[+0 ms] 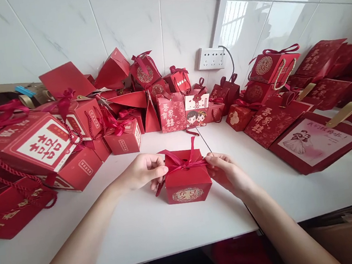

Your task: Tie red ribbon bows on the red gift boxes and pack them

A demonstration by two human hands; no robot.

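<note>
As the left hand (145,170) and right hand (229,171) each pinch one side of the ribbon (184,164) atop the box (188,179) on the counter (137,234), bow-tying seems in hand, and tightening would call for an even outward pull.

A white tiled wall with grey veins (129,21) stands at the far side, bearing a white rectangular power strip (212,59) with a black cable (232,59) at its right end. At the left, a large red paper box with a white character panel (25,145) lies tilted; a bright blue clip (25,91) sits farther back. Far middle stands a red gold-lettered paper bag (171,111). At right, a dark red bag with a pink-and-white couple picture (320,141) leans back.
</note>
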